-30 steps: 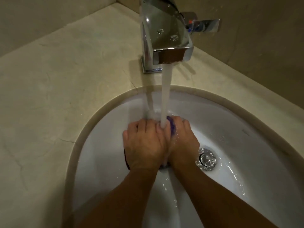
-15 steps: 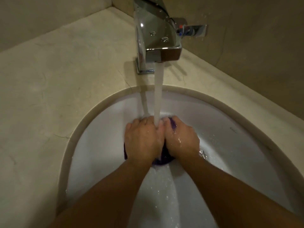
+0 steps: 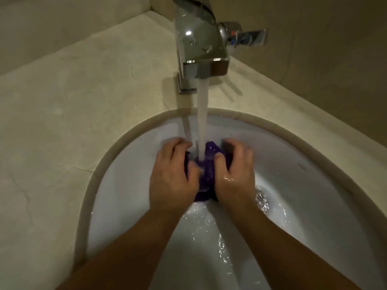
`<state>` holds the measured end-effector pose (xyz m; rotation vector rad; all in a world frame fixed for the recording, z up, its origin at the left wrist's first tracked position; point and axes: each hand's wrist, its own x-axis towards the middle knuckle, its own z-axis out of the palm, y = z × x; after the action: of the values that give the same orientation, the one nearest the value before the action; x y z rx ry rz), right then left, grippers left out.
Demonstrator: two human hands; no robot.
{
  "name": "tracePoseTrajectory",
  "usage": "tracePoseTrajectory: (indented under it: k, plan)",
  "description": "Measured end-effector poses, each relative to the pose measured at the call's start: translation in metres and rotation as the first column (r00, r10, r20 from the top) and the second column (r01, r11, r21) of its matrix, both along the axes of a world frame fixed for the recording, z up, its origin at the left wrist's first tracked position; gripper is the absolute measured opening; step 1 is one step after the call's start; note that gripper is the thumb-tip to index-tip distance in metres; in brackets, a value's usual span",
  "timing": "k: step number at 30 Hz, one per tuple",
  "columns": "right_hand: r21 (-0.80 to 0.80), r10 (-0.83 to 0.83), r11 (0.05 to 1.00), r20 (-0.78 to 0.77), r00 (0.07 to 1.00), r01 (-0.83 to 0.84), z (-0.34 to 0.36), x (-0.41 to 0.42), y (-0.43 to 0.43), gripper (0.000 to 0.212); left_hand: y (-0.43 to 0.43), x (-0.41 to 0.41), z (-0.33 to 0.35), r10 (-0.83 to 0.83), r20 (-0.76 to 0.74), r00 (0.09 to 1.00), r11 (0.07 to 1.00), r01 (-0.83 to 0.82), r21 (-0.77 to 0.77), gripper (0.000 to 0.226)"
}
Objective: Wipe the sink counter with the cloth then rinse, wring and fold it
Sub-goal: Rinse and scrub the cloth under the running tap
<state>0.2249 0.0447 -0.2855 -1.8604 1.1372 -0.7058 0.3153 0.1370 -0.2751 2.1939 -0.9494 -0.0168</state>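
The chrome faucet [image 3: 201,45] stands on the beige stone counter [image 3: 83,91] at the back rim of the white sink [image 3: 125,174]. It is running: a steady stream of water [image 3: 202,118] falls straight down from its spout.

The purple cloth [image 3: 206,166] is bunched into a wad directly below the faucet spout, inside the basin, and the stream lands on its top surface. Whether the cloth rests on the basin floor or is held just clear of it cannot be told.

The person's left hand [image 3: 173,176] grips the cloth on the side left of the stream, fingers curled over its far edge and thumb pressed on its upper face. The right hand [image 3: 234,174] grips the opposite side, to the right of the stream, fingers curled likewise and thumb laid on the cloth. The two hands are close together but apart, with the cloth showing between them. Both are wet.

Water runs off toward the viewer from below the faucet and pools over the drain [image 3: 261,200], which lies in front of the faucet and to its right, just beside the right wrist. The lever handle [image 3: 249,37] projects from the right side of the faucet body.
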Motion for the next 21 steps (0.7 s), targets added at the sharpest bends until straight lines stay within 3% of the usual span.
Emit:
tracePoseTrajectory:
  k: [4,9,13,16,19,21]
  plan:
    - [-0.198,0.084,0.975,-0.098,0.992,-0.102,-0.018,0.007,0.019,0.043,-0.002,-0.002,-0.012,-0.086,0.138,0.987,0.993,0.074,0.092,0.04]
    - [-0.365,0.095,0.918,-0.173,0.98,-0.153,-0.027,0.011,0.007,0.035,-0.012,-0.005,-0.012,0.039,0.252,0.967,0.997,-0.054,0.054,0.038]
    - [-0.275,-0.003,0.961,-0.134,0.991,-0.034,-0.019,0.018,0.0,0.039,-0.023,-0.002,-0.014,0.052,0.341,0.939,0.976,-0.12,0.182,0.044]
    - [-0.274,0.0,0.961,-0.17,0.985,-0.047,-0.018,0.018,-0.005,0.034,-0.03,-0.001,-0.011,0.1,0.27,0.958,0.965,-0.16,0.209,0.052]
    - [-0.311,0.1,0.912,-0.461,0.882,-0.266,-0.018,0.019,-0.017,0.025,-0.038,0.001,-0.007,0.122,0.299,0.946,0.945,-0.203,0.256,0.048]
    - [-0.233,0.145,0.92,-0.541,0.829,-0.314,-0.015,0.02,-0.022,0.033,-0.039,-0.001,-0.002,0.133,0.301,0.944,0.939,-0.217,0.266,0.042]
